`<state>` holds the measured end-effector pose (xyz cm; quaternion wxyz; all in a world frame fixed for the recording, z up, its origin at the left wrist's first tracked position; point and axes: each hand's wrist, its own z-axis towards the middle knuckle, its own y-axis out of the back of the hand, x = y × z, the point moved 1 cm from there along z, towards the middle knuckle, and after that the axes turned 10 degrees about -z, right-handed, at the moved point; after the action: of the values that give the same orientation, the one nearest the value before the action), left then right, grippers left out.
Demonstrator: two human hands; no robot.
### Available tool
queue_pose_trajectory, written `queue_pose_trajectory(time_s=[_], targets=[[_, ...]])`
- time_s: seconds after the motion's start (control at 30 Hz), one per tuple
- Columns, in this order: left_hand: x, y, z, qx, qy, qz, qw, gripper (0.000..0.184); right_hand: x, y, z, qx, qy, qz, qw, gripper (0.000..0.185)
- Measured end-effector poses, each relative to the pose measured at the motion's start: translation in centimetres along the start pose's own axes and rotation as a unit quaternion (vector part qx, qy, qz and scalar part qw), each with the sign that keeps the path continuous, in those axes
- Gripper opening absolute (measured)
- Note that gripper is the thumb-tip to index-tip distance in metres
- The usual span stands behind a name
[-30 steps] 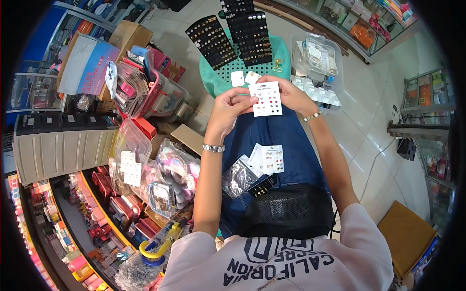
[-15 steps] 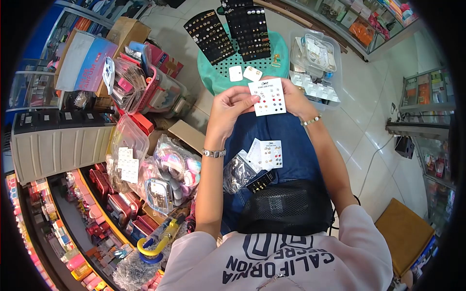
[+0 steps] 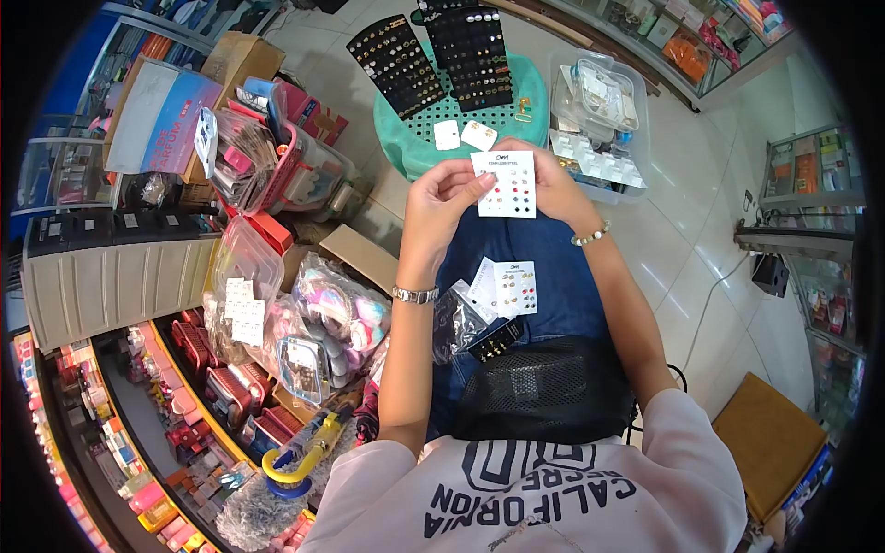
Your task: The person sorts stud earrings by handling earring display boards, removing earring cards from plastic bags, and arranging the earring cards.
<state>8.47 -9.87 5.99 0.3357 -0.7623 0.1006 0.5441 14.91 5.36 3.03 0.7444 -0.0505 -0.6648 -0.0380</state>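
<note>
A white card with rows of small earrings [image 3: 505, 189] is held up over my knees. My left hand [image 3: 444, 205] pinches its left edge, thumb on the front. My right hand [image 3: 553, 189] grips it from the right, its fingers partly behind the card. Beyond it, two small white cards [image 3: 478, 135] lie on a green stool [image 3: 396, 143], below black earring displays [image 3: 396, 66]. On my lap are another earring card [image 3: 514, 288], a clear plastic bag [image 3: 454, 323] and a small black card with gold pieces [image 3: 495, 339].
A clear tub of white cards [image 3: 599, 170] stands right of the stool. To the left are a pink basket of packets [image 3: 281, 175], a beige drawer unit [image 3: 115, 286] and bagged goods [image 3: 336, 309]. A black mesh bag [image 3: 544, 387] rests at my waist.
The held card has tilted slightly and now looks more upright. My left thumb has shifted a little higher along its left edge. Both hands still hold it.
</note>
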Motion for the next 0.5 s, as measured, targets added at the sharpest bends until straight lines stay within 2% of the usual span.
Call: queue_pose_trajectory(time_s=[0.03,0.1,0.17,0.33,0.5], targets=[[0.0,0.0,0.0,0.0,0.001,0.0,1.0,0.022,0.3,0.2,0.0,-0.001,-0.001,0.0,1.0,0.034],[-0.2,0.3,-0.1,0.019,0.028,-0.01,0.999,0.022,1.5,0.6,-0.1,0.016,0.07,-0.156,0.985,0.029],[-0.5,0.7,-0.3,0.036,0.054,-0.019,0.998,0.023,2.6,0.9,0.0,0.034,0.139,-0.307,0.941,0.024],[-0.9,1.1,-1.1,0.061,0.097,-0.118,0.986,0.019,4.7,-0.4,-1.0,-0.011,0.198,-0.344,0.918,0.025],[-0.7,1.4,-1.6,0.117,0.102,-0.192,0.969,0.019,6.2,-0.8,-1.2,0.004,0.248,-0.344,0.906,0.017]])
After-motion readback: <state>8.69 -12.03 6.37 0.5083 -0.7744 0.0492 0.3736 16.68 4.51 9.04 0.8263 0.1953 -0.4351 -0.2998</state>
